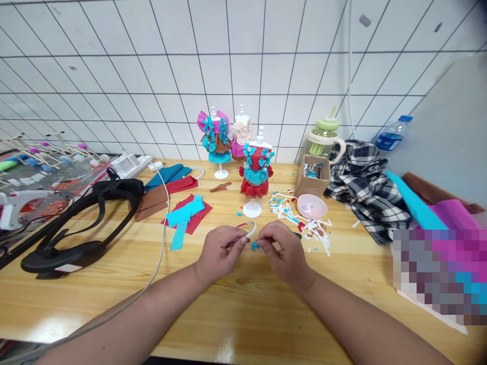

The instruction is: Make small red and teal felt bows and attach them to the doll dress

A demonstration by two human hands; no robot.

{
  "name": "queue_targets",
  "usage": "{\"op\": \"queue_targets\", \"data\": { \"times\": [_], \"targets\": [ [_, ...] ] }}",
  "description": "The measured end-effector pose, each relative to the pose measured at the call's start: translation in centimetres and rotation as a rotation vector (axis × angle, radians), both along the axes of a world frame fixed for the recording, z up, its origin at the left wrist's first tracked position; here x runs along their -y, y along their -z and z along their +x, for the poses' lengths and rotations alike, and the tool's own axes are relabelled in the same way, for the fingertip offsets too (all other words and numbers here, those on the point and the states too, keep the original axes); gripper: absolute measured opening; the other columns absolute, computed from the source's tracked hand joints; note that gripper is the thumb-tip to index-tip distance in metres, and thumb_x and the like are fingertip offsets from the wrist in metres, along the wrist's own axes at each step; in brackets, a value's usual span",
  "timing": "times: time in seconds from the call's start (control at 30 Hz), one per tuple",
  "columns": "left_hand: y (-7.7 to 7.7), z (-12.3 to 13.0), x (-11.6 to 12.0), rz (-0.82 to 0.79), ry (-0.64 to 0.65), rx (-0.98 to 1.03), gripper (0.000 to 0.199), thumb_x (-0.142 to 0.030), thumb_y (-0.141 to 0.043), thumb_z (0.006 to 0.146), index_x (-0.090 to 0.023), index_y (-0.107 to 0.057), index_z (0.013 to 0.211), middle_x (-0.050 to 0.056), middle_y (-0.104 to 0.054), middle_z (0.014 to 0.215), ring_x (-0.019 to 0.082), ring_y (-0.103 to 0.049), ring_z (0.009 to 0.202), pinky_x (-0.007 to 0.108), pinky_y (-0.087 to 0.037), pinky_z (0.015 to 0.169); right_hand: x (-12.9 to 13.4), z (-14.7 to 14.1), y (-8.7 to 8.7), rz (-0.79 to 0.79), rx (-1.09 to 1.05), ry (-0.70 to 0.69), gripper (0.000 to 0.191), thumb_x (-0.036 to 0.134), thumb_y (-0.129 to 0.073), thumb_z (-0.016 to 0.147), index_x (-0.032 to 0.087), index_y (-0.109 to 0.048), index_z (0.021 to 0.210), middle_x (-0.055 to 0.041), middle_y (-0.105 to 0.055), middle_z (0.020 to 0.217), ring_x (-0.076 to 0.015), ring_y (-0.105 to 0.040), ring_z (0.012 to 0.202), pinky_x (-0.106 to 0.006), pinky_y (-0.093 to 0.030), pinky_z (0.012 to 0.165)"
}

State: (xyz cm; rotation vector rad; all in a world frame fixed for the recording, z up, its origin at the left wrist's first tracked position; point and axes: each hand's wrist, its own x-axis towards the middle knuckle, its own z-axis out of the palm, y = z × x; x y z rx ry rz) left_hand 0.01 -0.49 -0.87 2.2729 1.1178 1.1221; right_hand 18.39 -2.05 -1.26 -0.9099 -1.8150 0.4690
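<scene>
My left hand (224,252) is closed, thumb against fingers, on a thin white ring (251,229) that looks like a roll of tape; its far side curves out past the fingertips. Close by on the right, my right hand (283,253) pinches thumb and forefinger together; what lies between them, if anything, is too small to make out. A small crumpled blue piece (254,246) shows just beside its fingertips. Behind both hands stands a small white dress form (251,209) wearing a red and blue crepe-paper dress (258,170) with blue bows.
Two more dressed forms (218,147) stand behind. Blue strips (184,218) over red paper lie left, near a black headset (83,228) and a cable. White scraps (285,210), a pink bowl (312,207), a cardboard box (312,183) and checked cloth (361,177) are right.
</scene>
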Motion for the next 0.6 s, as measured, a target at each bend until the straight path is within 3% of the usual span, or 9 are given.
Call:
{"op": "queue_targets", "data": {
  "times": [0.1,0.2,0.43,0.6],
  "targets": [
    [-0.2,-0.4,-0.2,0.118,0.013,-0.129,0.023,-0.029,-0.051,0.086,-0.018,-0.066,0.073,0.000,-0.059,0.054,0.012,-0.052,0.053,0.025,-0.037,0.056,0.1,0.0,0.1,-0.037,0.012,0.010,0.007,0.023,-0.053,0.089,0.021,-0.056,0.083,-0.0021,-0.058,0.076,-0.0144,-0.053,0.069,-0.028,-0.045,0.062],
    [-0.3,-0.2,-0.1,0.105,-0.030,-0.128,0.025,-0.028,-0.050,0.084,-0.019,-0.064,0.065,-0.001,-0.056,0.050,0.012,-0.050,0.050,0.024,-0.037,0.054,0.3,-0.1,0.2,0.013,0.066,-0.028,0.008,0.022,-0.049,0.091,0.021,-0.055,0.085,-0.0032,-0.059,0.080,-0.0157,-0.055,0.075,-0.029,-0.045,0.067],
    [0.0,0.8,0.2,-0.222,-0.062,0.122,0.025,-0.030,-0.050,0.083,-0.017,-0.065,0.067,0.000,-0.063,0.058,0.012,-0.055,0.054,0.022,-0.042,0.053,0.4,0.0,0.0,0.095,0.088,-0.029,0.011,0.019,-0.046,0.091,0.023,-0.055,0.087,-0.0038,-0.061,0.082,-0.0168,-0.057,0.080,-0.031,-0.047,0.070],
    [0.6,-2.2,-3.8,-0.145,-0.459,0.202,0.025,-0.028,-0.047,0.085,-0.017,-0.065,0.071,0.000,-0.065,0.070,0.015,-0.058,0.069,0.026,-0.045,0.066,1.1,0.3,-0.7,0.152,0.042,-0.077,0.012,0.014,-0.050,0.087,0.023,-0.057,0.089,-0.0029,-0.062,0.081,-0.0159,-0.058,0.077,-0.030,-0.048,0.072]
  ]
}}
